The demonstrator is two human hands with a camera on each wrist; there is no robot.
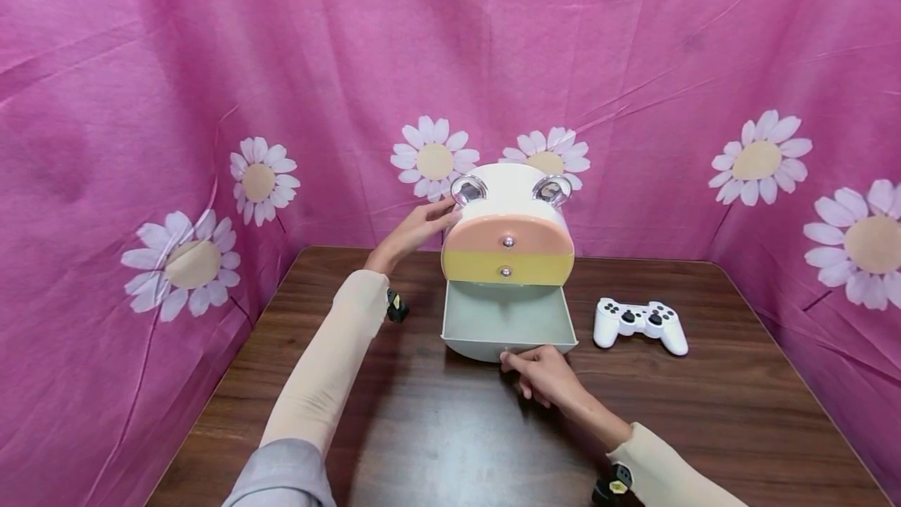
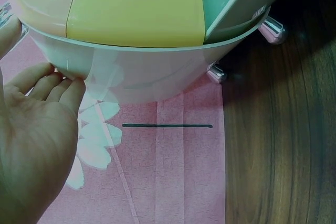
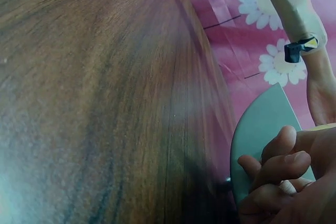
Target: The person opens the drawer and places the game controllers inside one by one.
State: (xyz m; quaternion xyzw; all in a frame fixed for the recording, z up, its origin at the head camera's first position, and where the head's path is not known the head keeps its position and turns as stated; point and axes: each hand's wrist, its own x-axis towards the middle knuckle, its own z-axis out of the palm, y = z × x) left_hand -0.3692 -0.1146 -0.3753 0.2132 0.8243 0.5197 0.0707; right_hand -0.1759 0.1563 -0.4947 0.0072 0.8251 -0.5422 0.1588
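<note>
A small duck-like drawer box point(image 1: 510, 190) stands on the table, white on top, with peach and yellow drawers above a pulled-out grey-green bottom drawer point(image 1: 503, 311). Nothing lies in the bottom drawer. My right hand point(image 1: 545, 374) pinches the knob at the front of this drawer, its fingers curled and mostly hiding the knob; the right wrist view shows them against the drawer front point(image 3: 262, 119). With the fingertips on the box's white side wall point(image 2: 131, 72), my left hand point(image 1: 422, 227) steadies the upper left, its thumb near a shiny ring point(image 1: 468, 190).
A white game controller point(image 1: 639, 323) lies on the brown wooden table point(image 1: 436, 429), right of the box. Behind and on both sides hangs a pink cloth point(image 1: 338, 61) with white daisies. Short shiny feet point(image 2: 273, 30) show under the box in the left wrist view.
</note>
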